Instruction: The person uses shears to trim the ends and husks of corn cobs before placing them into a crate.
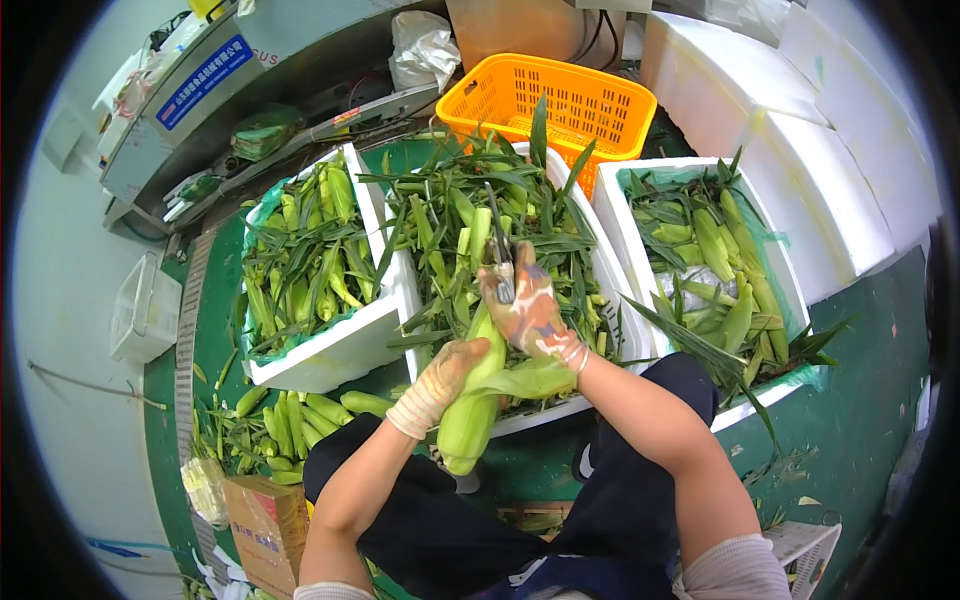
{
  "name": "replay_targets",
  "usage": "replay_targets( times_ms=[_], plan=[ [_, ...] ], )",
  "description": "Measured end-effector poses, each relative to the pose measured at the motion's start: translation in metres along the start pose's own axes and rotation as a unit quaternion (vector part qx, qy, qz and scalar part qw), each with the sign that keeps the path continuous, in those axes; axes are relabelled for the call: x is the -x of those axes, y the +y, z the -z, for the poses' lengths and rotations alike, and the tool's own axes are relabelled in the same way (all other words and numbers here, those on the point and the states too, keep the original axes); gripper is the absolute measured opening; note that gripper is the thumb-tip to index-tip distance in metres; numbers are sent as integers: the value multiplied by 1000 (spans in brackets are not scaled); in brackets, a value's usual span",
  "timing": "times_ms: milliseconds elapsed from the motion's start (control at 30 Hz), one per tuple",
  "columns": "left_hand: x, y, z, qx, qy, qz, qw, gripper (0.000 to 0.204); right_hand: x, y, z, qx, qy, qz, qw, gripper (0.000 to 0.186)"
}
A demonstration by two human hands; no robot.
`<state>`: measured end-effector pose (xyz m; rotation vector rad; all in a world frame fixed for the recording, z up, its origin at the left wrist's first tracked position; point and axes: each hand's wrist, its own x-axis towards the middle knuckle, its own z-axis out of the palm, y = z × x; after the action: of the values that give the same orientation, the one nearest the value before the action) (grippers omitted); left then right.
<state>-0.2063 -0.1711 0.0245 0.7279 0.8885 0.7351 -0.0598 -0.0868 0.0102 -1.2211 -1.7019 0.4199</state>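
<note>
Both hands wear gloves. My left hand (450,380), in a pale glove, grips a green corn ear in its husk (468,425) over my lap. My right hand (522,300), in a patterned glove, is closed on a dark-bladed cutting tool (501,235) just above the ear's upper end, its blade pointing away from me. A loose husk leaf hangs off the ear to the right. Behind them a white tub (620,300) is heaped with corn leaves and stalks.
Foam boxes of leafy corn stand left (325,355) and right (775,225). A yellow crate (600,90) is behind the tub, stacked white boxes (820,180) at back right. Corn ears (290,420) lie on the green floor (840,420) at lower left beside a cardboard box (262,520).
</note>
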Motion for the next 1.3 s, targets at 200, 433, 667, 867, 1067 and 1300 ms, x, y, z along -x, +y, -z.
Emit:
replay_targets(
  times_ms=[200, 433, 667, 867, 1067, 1300],
  plan=[
    [-8, -9, 0, -19, 39, 33, 999, 41, -10, 13, 8, 92, -38, 28, 995, 48],
    [5, -7, 7, 81, 15, 113, 990, 67, -7, 15, 9, -11, -114, 50, 992, 39],
    [30, 4, 80, -143, 196, -22, 970, 62, -79, 88, 85, 145, -80, -212, 963, 49],
    [168, 12, 249, -152, 435, -153, 874, 29, -47, 273, 219, 375, 4, -269, 887, 44],
    [256, -2, 282, -274, 593, -76, 753, 28, -6, 347, 260, 390, -3, -413, 823, 66],
    [361, -9, 389, -370, 800, 2, 471, 33, -31, 366, 236, 457, -96, -402, 787, 56]
  ],
)
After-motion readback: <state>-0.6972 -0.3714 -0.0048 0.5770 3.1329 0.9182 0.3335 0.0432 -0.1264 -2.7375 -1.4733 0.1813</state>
